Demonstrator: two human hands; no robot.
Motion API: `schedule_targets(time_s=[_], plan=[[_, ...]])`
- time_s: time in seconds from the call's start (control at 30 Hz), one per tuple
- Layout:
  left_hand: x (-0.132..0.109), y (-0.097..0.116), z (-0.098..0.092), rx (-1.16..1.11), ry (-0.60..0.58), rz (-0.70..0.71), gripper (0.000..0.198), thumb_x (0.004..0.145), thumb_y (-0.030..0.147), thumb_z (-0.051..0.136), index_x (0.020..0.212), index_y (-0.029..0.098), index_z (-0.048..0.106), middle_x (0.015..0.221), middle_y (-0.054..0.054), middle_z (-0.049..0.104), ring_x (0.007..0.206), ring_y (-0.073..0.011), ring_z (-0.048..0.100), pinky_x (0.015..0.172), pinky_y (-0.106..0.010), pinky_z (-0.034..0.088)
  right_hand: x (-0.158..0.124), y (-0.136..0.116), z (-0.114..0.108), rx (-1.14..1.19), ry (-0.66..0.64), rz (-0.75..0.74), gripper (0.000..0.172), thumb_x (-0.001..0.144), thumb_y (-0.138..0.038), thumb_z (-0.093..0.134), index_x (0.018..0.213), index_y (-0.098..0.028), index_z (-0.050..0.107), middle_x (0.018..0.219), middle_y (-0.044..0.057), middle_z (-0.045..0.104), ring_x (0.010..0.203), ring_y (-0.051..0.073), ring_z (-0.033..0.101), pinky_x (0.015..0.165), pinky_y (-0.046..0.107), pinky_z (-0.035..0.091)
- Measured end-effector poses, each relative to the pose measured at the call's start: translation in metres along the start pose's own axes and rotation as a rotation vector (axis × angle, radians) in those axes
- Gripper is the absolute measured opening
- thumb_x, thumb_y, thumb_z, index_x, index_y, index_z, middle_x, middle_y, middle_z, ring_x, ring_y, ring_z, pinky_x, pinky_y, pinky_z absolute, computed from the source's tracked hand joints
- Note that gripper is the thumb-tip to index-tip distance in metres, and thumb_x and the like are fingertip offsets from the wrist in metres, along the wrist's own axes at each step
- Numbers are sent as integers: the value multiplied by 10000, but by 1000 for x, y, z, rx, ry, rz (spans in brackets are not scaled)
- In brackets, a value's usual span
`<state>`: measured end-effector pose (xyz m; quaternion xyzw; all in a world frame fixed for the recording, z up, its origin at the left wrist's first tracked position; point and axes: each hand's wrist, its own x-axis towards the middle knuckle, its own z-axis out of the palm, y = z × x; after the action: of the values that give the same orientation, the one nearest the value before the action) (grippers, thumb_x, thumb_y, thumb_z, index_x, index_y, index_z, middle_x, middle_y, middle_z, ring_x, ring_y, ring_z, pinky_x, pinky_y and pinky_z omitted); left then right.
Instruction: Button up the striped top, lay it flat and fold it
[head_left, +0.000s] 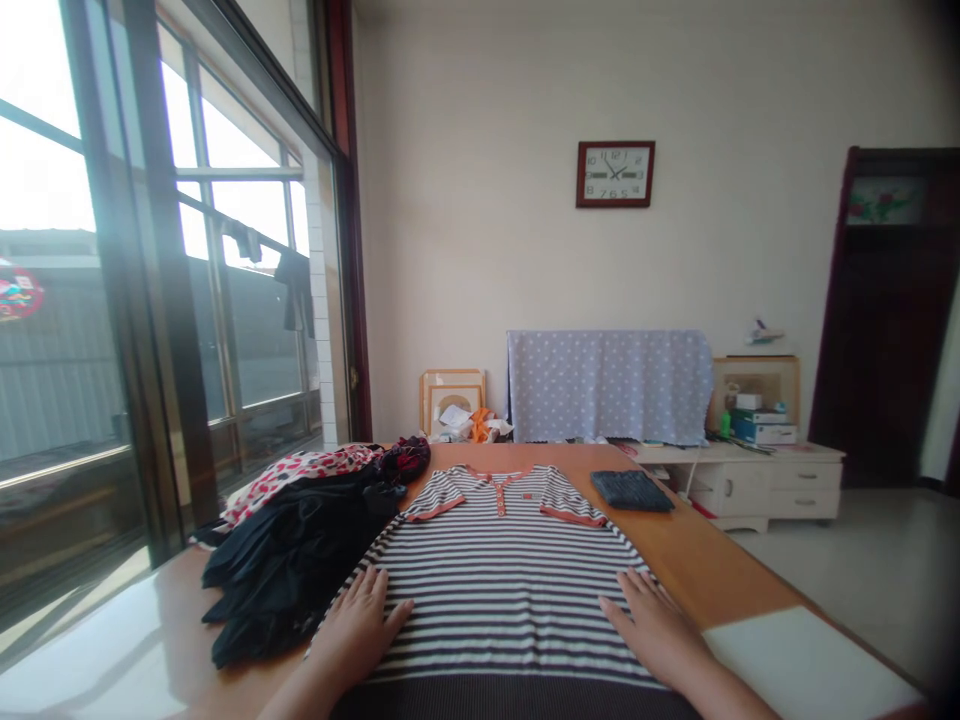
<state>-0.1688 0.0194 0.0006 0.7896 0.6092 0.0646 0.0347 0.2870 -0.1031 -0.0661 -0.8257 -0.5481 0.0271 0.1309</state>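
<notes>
A striped short-sleeved shirt (499,590) lies flat and spread out on an orange wooden table (705,560), its collar and orange-trimmed sleeves at the far side. My left hand (358,625) rests palm down on the shirt's left side, fingers spread. On the right side, my right hand (652,625) presses flat on the stripes in the same way. Neither hand holds anything. Just beyond the left hand lies a heap of black clothing (289,565), touching the shirt's edge. A folded dark blue garment (631,490) sits beyond the right sleeve.
A red-and-white patterned cloth (300,478) lies behind the black heap. A white board (802,665) sits at the table's right corner. Large windows (232,250) run along the left. Beyond the table stand a white cabinet (765,488) and a polka-dot cloth (607,385).
</notes>
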Motion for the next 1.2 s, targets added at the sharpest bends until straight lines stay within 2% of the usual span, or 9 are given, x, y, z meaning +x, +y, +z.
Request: schedule_targets(time_s=[0.13, 0.27, 0.37, 0.5, 0.6, 0.77, 0.93, 1.07, 1.2], plan=[[13, 7, -3, -31, 91, 70, 773, 887, 632, 379, 1429, 92, 493, 1537, -175, 408, 1461, -313, 314, 1210, -454, 228, 19, -3, -5, 36, 47, 2, 777, 900, -624, 358, 1457, -97, 482, 1521, 148, 415, 1456, 335, 286, 1188, 462, 252], [27, 15, -4, -53, 111, 113, 740, 914, 607, 329, 1414, 92, 513, 1533, -163, 420, 1474, -303, 285, 1223, -464, 198, 41, -6, -6, 46, 126, -48, 749, 922, -577, 329, 1442, -61, 483, 1499, 167, 445, 1450, 338, 300, 1168, 468, 287], [32, 14, 0, -69, 81, 75, 776, 909, 635, 310, 1451, 103, 473, 1564, -154, 368, 1488, -309, 243, 1226, -485, 176, 55, 1, 6, 13, 138, -55, 728, 919, -541, 341, 1437, -50, 485, 1500, 169, 444, 1446, 340, 304, 1156, 464, 305], [33, 9, 6, -80, 51, 38, 834, 901, 687, 262, 1509, 132, 391, 1602, -133, 291, 1506, -304, 181, 1232, -491, 141, 68, 15, 27, -49, 83, -20, 732, 899, -555, 359, 1428, -70, 506, 1515, 166, 423, 1434, 361, 322, 1140, 500, 317], [33, 7, 7, -81, 28, 29, 845, 897, 701, 249, 1521, 144, 370, 1614, -121, 257, 1513, -294, 146, 1234, -489, 118, 68, 17, 29, -71, 61, -11, 733, 899, -560, 353, 1434, -81, 503, 1518, 165, 416, 1428, 365, 333, 1142, 512, 306], [41, 2, 6, -72, -21, 19, 848, 876, 708, 301, 1515, 156, 380, 1618, -121, 248, 1513, -297, 150, 1227, -489, 134, 50, 4, 12, -73, 84, -34, 734, 924, -557, 313, 1454, -76, 475, 1525, 154, 411, 1455, 330, 287, 1185, 464, 235], [57, -2, 1, -37, -49, 51, 813, 861, 682, 362, 1458, 138, 449, 1566, -165, 366, 1467, -322, 293, 1195, -481, 227, 39, -9, 1, -74, 78, -2, 724, 943, -542, 296, 1478, -75, 440, 1542, 157, 384, 1467, 317, 261, 1196, 446, 198], [68, 3, -5, 2, 20, 87, 618, 866, 603, 403, 1249, 165, 610, 1367, -172, 578, 1284, -342, 520, 1045, -465, 415, 38, -14, -4, -47, 62, 26, 719, 951, -540, 294, 1492, -83, 418, 1555, 156, 360, 1475, 307, 239, 1202, 439, 173], [83, 6, -2, 22, 84, 116, 543, 891, 563, 355, 1118, 170, 655, 1244, -160, 631, 1166, -333, 586, 980, -447, 447, 36, -18, -9, -11, 51, 38, 722, 950, -544, 304, 1512, -99, 387, 1580, 134, 319, 1481, 299, 222, 1208, 429, 150]])
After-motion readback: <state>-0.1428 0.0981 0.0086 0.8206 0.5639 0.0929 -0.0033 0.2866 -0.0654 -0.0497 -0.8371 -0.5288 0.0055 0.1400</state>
